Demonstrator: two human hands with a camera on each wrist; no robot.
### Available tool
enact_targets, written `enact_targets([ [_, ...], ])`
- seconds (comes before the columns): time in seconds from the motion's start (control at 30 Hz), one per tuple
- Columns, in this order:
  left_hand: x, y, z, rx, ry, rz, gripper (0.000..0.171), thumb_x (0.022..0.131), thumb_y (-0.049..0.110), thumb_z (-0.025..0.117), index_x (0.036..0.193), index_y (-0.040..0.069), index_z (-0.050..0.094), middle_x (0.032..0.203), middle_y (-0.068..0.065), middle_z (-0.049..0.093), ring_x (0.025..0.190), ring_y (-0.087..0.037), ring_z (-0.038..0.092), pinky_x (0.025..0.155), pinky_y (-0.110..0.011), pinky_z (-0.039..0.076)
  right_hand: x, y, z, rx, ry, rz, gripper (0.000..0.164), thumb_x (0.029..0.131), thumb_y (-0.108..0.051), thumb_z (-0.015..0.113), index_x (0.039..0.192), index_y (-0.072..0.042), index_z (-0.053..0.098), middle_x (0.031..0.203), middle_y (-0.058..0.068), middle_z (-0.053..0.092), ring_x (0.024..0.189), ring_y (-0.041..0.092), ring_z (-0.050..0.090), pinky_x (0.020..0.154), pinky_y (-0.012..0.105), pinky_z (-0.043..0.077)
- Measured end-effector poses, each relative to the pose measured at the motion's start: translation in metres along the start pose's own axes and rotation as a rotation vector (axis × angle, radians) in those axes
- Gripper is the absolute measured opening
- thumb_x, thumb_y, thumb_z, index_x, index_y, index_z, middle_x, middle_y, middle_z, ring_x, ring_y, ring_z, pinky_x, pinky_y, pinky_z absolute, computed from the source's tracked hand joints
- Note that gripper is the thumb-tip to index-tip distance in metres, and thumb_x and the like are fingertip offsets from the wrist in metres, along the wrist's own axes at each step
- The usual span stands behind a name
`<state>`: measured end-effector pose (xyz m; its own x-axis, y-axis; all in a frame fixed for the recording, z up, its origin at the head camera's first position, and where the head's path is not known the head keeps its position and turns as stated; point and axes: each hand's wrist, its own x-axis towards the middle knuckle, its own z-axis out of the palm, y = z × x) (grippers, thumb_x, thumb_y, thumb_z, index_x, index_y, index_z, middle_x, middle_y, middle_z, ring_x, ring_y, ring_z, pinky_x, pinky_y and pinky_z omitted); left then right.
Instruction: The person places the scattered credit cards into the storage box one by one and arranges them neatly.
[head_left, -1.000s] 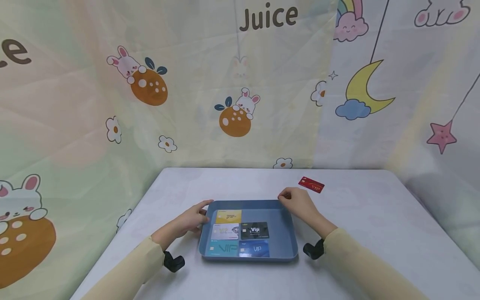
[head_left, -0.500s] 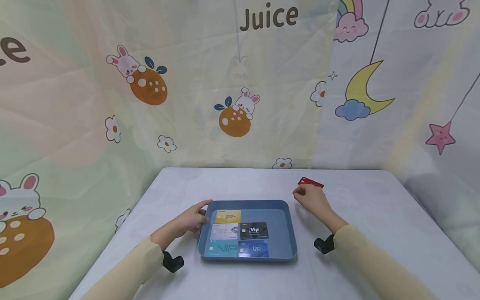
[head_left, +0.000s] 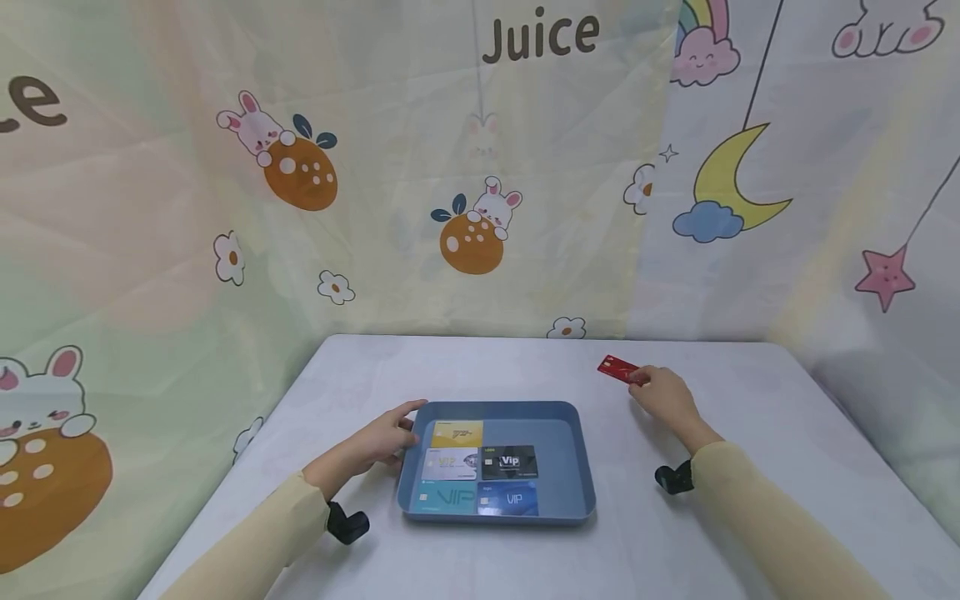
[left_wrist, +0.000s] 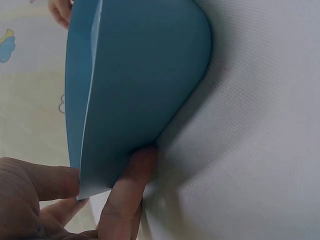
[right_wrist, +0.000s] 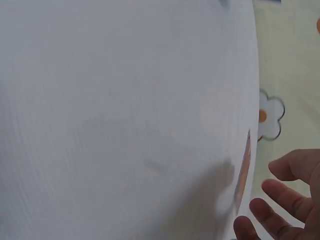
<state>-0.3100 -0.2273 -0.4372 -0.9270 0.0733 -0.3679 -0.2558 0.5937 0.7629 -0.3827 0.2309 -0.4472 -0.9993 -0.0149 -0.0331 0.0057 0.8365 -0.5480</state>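
In the head view my left hand (head_left: 381,436) grips the left side of a blue tray (head_left: 566,467), thumb at the rim and a finger against its outer wall. The left wrist view shows that wall (left_wrist: 140,75) close up. Five-like rows aside, several cards lie flat in the tray: a yellow card (head_left: 457,433), a white card (head_left: 447,463), a black card (head_left: 506,463), a teal card (head_left: 442,497) and a blue card (head_left: 504,500). My right hand (head_left: 667,398) hovers at the right end of a red card (head_left: 617,367) on the table, fingers loosely curved and apart.
A white-covered table (head_left: 480,562) carries everything, its far edge just behind the red card. Patterned cloth (head_left: 390,167) with rabbits and oranges hangs behind and at the sides. Each wrist wears a black device (head_left: 347,523).
My right hand has moved right from the tray's far right corner, passing in front of the red card to its right end. The left hand and the tray stay in place.
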Motion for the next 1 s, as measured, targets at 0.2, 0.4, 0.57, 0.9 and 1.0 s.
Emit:
enact_targets([
  [0.2,0.000,0.000,-0.001,0.003,0.003,-0.006,0.071,0.095,0.002,0.058,0.160,0.019,0.037,0.146,-0.026,0.048,0.117,-0.035,0.058,0.083,-0.051,0.059,0.010,0.016,-0.001,-0.099,-0.053,-0.015,0.071,0.098,-0.018,0.056,0.155,0.013,0.027,0.152,0.042,0.031,0.138,0.063,0.034,0.111,0.072,0.033],
  [0.4,0.000,-0.001,-0.001,0.006,0.006,-0.006,0.071,0.095,0.002,0.058,0.160,0.019,0.037,0.146,-0.026,0.049,0.117,-0.034,0.058,0.081,-0.049,0.059,0.014,0.027,0.004,-0.242,-0.041,-0.125,0.057,0.101,-0.021,0.052,0.148,0.011,0.045,0.152,0.040,0.036,0.132,0.065,0.040,0.107,0.072,0.036],
  [0.57,0.000,-0.001,0.000,0.011,0.003,-0.006,0.070,0.095,0.001,0.058,0.160,0.020,0.038,0.144,-0.025,0.050,0.114,-0.033,0.057,0.079,-0.046,0.059,0.012,0.032,0.006,-0.198,-0.019,-0.112,0.048,0.100,-0.022,0.061,0.130,0.015,0.055,0.138,0.041,0.047,0.119,0.057,0.052,0.103,0.067,0.044],
  [0.9,0.000,0.000,0.000,0.012,0.005,-0.003,0.071,0.095,0.001,0.059,0.160,0.019,0.038,0.144,-0.026,0.050,0.113,-0.033,0.058,0.076,-0.043,0.059,0.014,0.035,0.007,-0.066,-0.008,-0.011,0.066,0.098,-0.021,0.065,0.146,0.015,0.036,0.132,0.043,0.043,0.117,0.053,0.051,0.102,0.067,0.044],
  [1.0,0.000,0.000,0.000,0.014,0.006,0.001,0.071,0.095,0.001,0.059,0.160,0.019,0.038,0.143,-0.026,0.050,0.113,-0.033,0.058,0.077,-0.045,0.059,0.013,0.035,0.006,-0.047,-0.012,0.056,0.076,0.096,-0.025,0.067,0.150,0.016,0.030,0.135,0.045,0.040,0.120,0.055,0.047,0.102,0.067,0.045],
])
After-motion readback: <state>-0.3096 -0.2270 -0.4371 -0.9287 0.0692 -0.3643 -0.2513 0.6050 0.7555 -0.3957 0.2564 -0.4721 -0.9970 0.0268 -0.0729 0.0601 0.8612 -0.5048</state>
